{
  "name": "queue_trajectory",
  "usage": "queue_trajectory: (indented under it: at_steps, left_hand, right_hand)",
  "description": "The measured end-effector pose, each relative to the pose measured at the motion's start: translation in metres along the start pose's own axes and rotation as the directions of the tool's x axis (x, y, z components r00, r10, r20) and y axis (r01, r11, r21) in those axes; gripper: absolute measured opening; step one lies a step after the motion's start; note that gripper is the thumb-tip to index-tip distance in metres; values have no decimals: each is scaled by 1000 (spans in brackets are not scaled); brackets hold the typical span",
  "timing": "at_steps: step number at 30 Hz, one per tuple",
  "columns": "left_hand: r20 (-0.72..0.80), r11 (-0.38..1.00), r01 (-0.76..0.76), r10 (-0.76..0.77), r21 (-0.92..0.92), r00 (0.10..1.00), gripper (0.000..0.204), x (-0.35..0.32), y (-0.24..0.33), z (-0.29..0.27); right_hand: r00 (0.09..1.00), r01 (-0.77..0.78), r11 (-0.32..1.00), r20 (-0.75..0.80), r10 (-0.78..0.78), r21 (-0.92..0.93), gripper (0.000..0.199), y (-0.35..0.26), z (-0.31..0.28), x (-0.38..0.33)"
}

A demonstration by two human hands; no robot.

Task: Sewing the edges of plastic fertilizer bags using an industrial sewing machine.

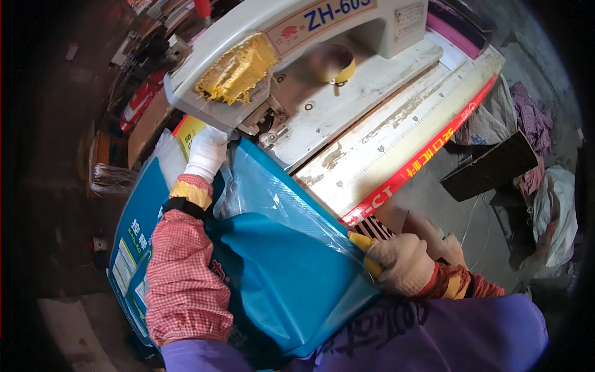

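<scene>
1. The left hand [206, 152], in a white knit glove, rests flat on the far end of the blue woven plastic sack [291, 273], right beside the head of the industrial sewing machine [248, 62]. Its fingers lie fairly straight and together, pressing on the material; whether they pinch anything underneath cannot be told.
2. The left forearm wears a red-and-white checked sleeve cover [183, 273] with a yellow cuff and a black band at the wrist.
3. The right hand [403, 263], in a cream knit glove, is closed in a fist on the near right edge of the sack, gripping it together with the clear plastic liner [273, 195] that lies along the sack's upper side.
4. The sack stretches from the machine's needle area down to the person's lap, over a purple garment [434, 335]; its printed end hangs off to the left.
5. A wad of yellow thread [238, 68] sits on the machine head, and a roll of yellow tape [338, 65] lies on the white machine bed.
6. A red strip with a measuring scale [421, 158] runs along the table's front edge, just beyond the right hand.
7. Heaps of cloth [533, 118] lie on the floor to the right.
</scene>
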State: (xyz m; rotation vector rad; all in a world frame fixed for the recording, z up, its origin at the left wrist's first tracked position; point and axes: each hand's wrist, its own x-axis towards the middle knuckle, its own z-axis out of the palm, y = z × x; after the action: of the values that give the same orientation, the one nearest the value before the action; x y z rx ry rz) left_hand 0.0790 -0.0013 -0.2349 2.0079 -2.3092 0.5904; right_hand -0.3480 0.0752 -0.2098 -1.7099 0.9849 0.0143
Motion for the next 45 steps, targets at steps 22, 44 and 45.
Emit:
queue_trajectory:
  at_steps: [22,44,45]
  left_hand:
    - [154,955,268,-286,128,946,19,58,-64,-76]
    - [817,821,181,463,-541,342,26,53,206,-219]
    - [880,792,418,296,-444,372,28,50,189,-234]
  right_hand:
    - [898,181,608,-122,-423,-773,18,-124,31,141]
    - [700,707,510,380,-605,-491,20,-151,-30,237]
    - [688,717,490,392,-610,-496,20,-93,-10,202]
